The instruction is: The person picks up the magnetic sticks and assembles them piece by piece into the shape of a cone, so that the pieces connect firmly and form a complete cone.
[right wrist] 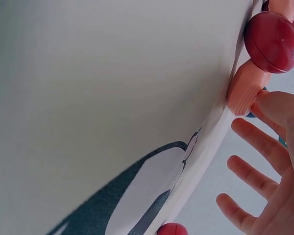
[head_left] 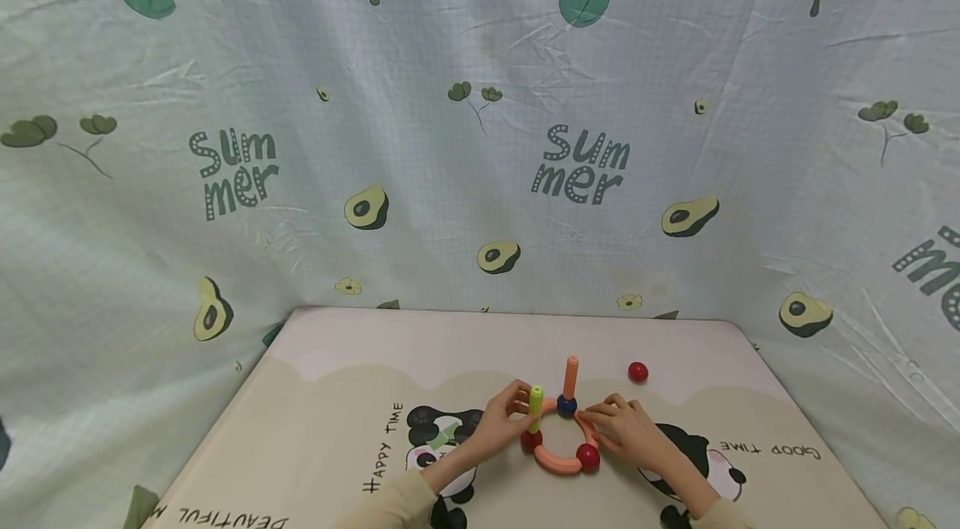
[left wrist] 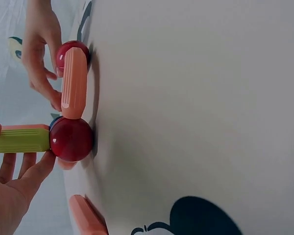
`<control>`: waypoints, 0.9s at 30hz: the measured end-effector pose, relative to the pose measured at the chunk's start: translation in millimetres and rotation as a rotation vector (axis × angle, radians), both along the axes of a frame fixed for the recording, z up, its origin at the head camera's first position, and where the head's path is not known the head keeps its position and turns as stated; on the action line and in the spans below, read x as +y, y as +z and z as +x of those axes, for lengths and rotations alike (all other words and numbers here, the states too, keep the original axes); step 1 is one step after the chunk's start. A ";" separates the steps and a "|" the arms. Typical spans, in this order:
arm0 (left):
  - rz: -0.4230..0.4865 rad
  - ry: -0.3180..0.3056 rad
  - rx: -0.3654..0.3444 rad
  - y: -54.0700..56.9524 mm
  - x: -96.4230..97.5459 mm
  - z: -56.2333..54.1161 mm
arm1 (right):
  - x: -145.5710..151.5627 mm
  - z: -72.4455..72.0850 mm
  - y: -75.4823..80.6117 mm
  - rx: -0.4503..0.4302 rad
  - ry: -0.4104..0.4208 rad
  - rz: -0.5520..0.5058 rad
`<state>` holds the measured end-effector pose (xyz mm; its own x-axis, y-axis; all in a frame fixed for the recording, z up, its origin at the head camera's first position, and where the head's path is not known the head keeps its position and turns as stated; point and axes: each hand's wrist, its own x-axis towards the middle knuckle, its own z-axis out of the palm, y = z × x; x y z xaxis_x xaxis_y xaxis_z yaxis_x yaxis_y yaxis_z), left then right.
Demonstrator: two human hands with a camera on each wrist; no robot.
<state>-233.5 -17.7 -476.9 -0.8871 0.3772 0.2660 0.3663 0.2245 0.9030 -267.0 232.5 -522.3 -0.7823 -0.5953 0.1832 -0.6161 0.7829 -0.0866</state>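
Observation:
A ring of curved orange rods (head_left: 557,462) joined by balls lies on the table. My left hand (head_left: 498,426) pinches an upright lime-green rod (head_left: 536,406), whose lower end meets a red ball (left wrist: 71,138) on the ring's left side. With thumb and index finger, my right hand (head_left: 628,431) grips the curved orange rod (right wrist: 246,88) on the ring's right side; its other fingers are spread. Another red ball (head_left: 588,456) sits at the ring's front right. From the navy ball (head_left: 567,405) at the back, a straight orange rod (head_left: 571,377) stands up.
A loose red ball (head_left: 638,371) lies behind the right hand. One separate orange piece (left wrist: 87,215) rests on the table at the bottom of the left wrist view. The table (head_left: 315,396) has panda prints, with a patterned curtain (head_left: 420,146) behind its far edge.

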 end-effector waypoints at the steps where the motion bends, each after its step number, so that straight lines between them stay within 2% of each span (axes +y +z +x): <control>1: -0.001 -0.002 -0.006 0.0 -0.4 0.1 | 0.0 0.0 -0.3 0.000 0.003 -0.001; 12: 0.012 -0.033 -0.010 0.9 -2.4 -0.5 | 0.3 -0.8 -4.4 0.019 0.022 -0.012; 14: 0.001 -0.031 -0.012 -6.7 -2.9 -4.8 | 0.0 -0.1 -4.7 0.028 0.025 -0.015; 21: -0.004 -0.054 -0.006 -14.3 -6.9 -9.6 | -1.8 2.3 -2.4 0.038 0.026 -0.014; 24: -0.006 -0.055 0.008 -26.9 -7.9 -16.9 | -2.6 3.2 -0.8 0.050 0.031 -0.007; 27: -0.005 -0.067 0.008 -30.7 -10.0 -18.8 | -3.1 4.0 -0.1 0.047 0.028 -0.003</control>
